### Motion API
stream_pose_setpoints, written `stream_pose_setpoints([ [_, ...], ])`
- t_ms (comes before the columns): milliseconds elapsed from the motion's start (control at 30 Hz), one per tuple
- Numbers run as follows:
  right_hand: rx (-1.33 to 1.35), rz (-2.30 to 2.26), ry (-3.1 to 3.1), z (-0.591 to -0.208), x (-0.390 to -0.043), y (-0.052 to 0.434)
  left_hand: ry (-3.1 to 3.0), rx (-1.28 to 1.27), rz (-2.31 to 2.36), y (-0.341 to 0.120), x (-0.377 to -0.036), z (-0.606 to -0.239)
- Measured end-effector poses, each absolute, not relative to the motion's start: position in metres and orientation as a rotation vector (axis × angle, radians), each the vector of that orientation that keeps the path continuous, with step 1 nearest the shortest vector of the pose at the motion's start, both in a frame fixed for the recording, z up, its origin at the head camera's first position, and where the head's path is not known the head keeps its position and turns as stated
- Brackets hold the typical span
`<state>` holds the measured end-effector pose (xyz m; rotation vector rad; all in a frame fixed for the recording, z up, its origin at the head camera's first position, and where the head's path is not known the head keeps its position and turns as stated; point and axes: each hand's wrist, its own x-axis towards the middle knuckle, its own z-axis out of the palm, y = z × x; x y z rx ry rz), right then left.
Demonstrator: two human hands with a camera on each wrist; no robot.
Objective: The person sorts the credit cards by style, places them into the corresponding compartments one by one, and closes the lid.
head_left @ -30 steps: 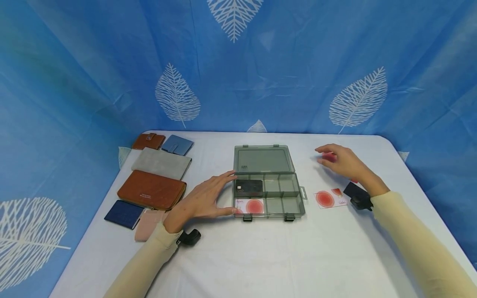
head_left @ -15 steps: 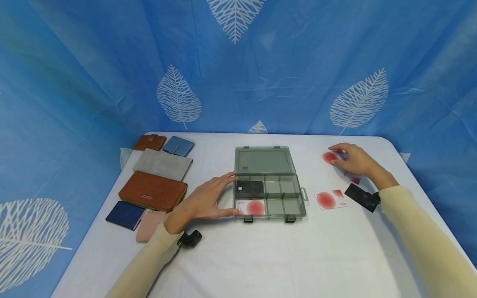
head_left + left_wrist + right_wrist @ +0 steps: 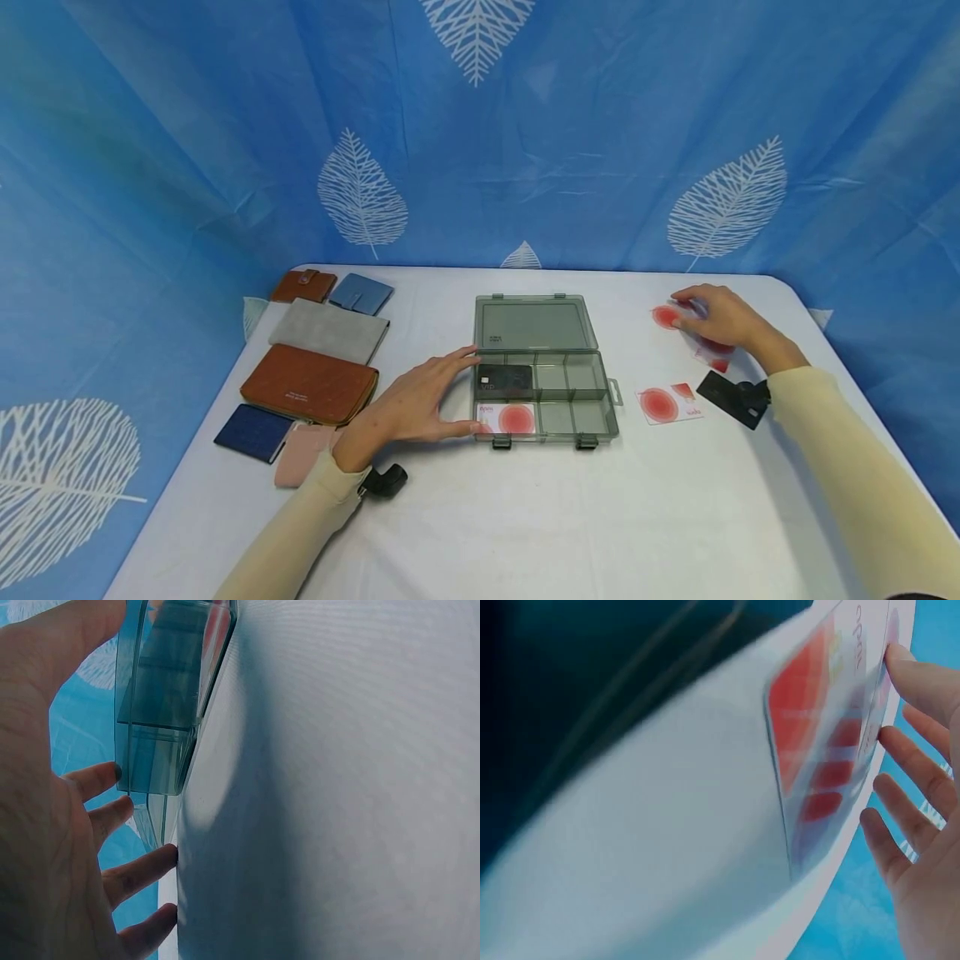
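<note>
Left hand: the left hand point(image 3: 408, 408) lies against the left side of the organizer box point(image 3: 546, 392), fingers point(image 3: 142, 870) straight and spread, holding nothing.
Right hand: the right hand point(image 3: 716, 321) rests on a small stack of cards point(image 3: 693, 333) at the far right of the surface point(image 3: 525, 517); the fingers point(image 3: 907, 825) are straight and relaxed, and only the fingertips touch the cards.
Box: open, lid laid back flat; a black card point(image 3: 505, 379) and a red-dot card point(image 3: 506, 417) lie in its left compartments.
Loose cards: one white card with red circle point(image 3: 669, 403) and one dark card point(image 3: 731, 397) lie right of the box.
Wallets: a row of wallets point(image 3: 311, 367) lies on the left side.
</note>
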<state>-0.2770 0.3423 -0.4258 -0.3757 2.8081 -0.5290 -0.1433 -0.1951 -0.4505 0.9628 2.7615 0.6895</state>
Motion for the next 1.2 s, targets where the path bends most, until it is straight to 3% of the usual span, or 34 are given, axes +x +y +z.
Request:
stream_pose_setpoints([
  [733, -0.398, -0.5, 2.752, -0.423, -0.284, 0.378, 2.746, 0.969, 0.7, -0.194, -0.141, -0.448],
  [1200, -0.343, -0.532, 2.764, -0.419, -0.284, 0.372, 2.751, 0.955, 0.691, -0.196, -0.14, -0.447],
])
